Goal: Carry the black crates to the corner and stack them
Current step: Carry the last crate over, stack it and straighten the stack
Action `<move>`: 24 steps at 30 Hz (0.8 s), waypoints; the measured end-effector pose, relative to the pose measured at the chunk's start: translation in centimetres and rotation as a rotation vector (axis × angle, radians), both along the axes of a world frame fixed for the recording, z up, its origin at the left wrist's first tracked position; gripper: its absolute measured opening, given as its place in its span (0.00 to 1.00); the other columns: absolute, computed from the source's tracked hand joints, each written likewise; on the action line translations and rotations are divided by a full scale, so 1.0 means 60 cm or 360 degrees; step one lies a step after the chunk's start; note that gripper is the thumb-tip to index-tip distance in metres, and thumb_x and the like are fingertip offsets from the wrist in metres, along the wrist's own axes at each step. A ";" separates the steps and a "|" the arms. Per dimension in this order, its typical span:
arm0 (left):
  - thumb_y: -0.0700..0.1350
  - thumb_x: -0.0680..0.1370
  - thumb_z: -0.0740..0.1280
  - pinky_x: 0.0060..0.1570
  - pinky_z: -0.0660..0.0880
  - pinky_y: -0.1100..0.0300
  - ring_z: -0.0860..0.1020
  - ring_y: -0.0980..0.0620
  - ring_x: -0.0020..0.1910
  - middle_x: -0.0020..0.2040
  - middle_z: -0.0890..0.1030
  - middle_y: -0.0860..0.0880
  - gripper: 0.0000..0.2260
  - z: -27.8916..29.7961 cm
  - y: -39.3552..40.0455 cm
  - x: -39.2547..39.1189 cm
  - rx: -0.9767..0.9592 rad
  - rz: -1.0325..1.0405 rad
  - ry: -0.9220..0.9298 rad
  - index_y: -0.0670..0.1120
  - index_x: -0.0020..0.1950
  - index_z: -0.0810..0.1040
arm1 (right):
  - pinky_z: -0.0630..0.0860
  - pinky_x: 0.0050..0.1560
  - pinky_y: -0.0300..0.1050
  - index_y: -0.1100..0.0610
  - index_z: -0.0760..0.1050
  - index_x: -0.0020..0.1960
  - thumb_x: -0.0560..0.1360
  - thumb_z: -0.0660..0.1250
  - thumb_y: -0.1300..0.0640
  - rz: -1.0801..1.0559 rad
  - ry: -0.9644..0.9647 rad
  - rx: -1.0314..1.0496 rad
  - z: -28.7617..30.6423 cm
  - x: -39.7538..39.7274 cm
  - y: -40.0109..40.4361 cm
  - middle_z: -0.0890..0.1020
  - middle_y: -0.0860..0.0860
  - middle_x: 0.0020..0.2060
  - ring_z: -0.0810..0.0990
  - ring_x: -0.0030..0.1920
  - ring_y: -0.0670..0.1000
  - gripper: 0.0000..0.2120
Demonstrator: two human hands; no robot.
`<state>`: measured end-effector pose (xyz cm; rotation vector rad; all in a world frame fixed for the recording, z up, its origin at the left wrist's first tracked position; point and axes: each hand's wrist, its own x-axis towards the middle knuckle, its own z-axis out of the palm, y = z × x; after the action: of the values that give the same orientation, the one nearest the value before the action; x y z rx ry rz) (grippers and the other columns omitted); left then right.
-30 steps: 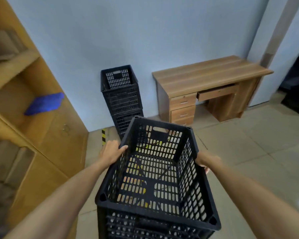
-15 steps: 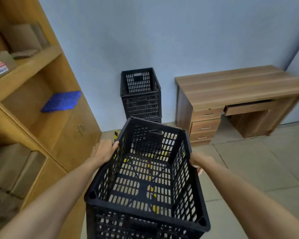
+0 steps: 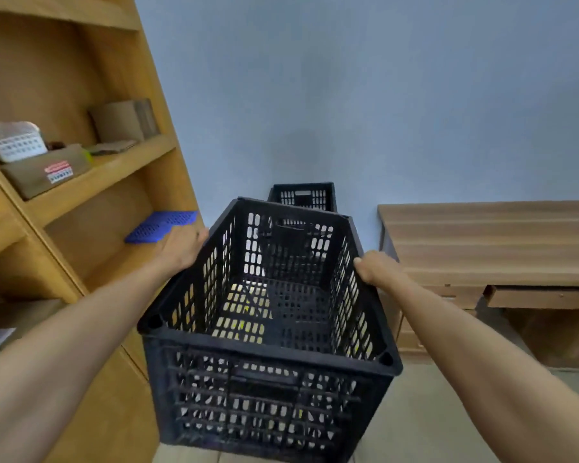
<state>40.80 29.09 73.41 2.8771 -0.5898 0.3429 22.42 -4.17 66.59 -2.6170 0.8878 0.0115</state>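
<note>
The stacked crates (image 3: 302, 197) now sit closer. My left hand (image 3: 181, 246) and right hand (image 3: 378, 269) grip the carried crate (image 3: 268, 329) by its long sides, upright, long axis pointing toward the corner stack.

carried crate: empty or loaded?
Empty. The crate held by both hands shows only its bare perforated bottom, floor visible through the slots.

The black crate (image 3: 268, 315) is matt perforated plastic; shelf unit (image 3: 91, 182) and desk (image 3: 488, 242) are smooth wood-grain.
</note>
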 end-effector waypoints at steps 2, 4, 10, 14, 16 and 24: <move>0.54 0.84 0.52 0.50 0.72 0.46 0.77 0.34 0.51 0.49 0.77 0.35 0.22 0.026 -0.014 0.013 0.0008 0.0054 -0.0048 0.38 0.47 0.76 | 0.70 0.43 0.48 0.63 0.75 0.46 0.80 0.52 0.51 0.0001 -0.0136 -0.0045 0.023 0.026 -0.023 0.79 0.62 0.48 0.79 0.49 0.62 0.18; 0.60 0.82 0.50 0.47 0.73 0.45 0.77 0.35 0.47 0.46 0.78 0.37 0.27 0.046 -0.032 0.027 -0.0086 0.0059 -0.0049 0.41 0.39 0.74 | 0.71 0.41 0.48 0.59 0.69 0.36 0.80 0.53 0.51 -0.0044 -0.0253 -0.0015 0.043 0.050 -0.043 0.77 0.58 0.39 0.76 0.39 0.59 0.18; 0.60 0.82 0.48 0.43 0.72 0.48 0.76 0.38 0.40 0.41 0.78 0.38 0.28 0.084 -0.090 0.097 -0.0165 0.0063 -0.0106 0.42 0.35 0.72 | 0.67 0.38 0.45 0.63 0.72 0.43 0.79 0.56 0.50 -0.0239 -0.0612 0.0317 0.075 0.126 -0.100 0.75 0.57 0.39 0.73 0.39 0.58 0.17; 0.57 0.82 0.48 0.39 0.71 0.50 0.74 0.40 0.35 0.36 0.76 0.39 0.27 0.099 -0.134 0.176 -0.0197 0.0033 -0.0123 0.42 0.32 0.68 | 0.68 0.39 0.46 0.61 0.70 0.41 0.78 0.59 0.51 -0.0274 -0.0721 0.0410 0.107 0.195 -0.149 0.75 0.56 0.37 0.74 0.39 0.57 0.14; 0.58 0.82 0.48 0.41 0.73 0.49 0.75 0.40 0.37 0.36 0.76 0.39 0.28 0.102 -0.159 0.223 -0.0204 0.0024 -0.0114 0.41 0.33 0.70 | 0.70 0.41 0.46 0.61 0.69 0.39 0.77 0.60 0.52 -0.0286 -0.0759 0.0387 0.124 0.236 -0.176 0.75 0.57 0.36 0.75 0.40 0.58 0.13; 0.51 0.82 0.49 0.29 0.62 0.55 0.69 0.45 0.29 0.29 0.68 0.47 0.21 0.092 -0.258 0.444 -0.0279 -0.0153 -0.0169 0.45 0.31 0.62 | 0.60 0.28 0.44 0.57 0.60 0.30 0.77 0.61 0.52 -0.0387 -0.0864 0.0214 0.158 0.416 -0.264 0.67 0.52 0.27 0.66 0.28 0.52 0.20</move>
<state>67.47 13.60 78.92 2.6661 -0.6777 0.5084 47.40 -20.02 76.09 -2.1969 0.9484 -0.6459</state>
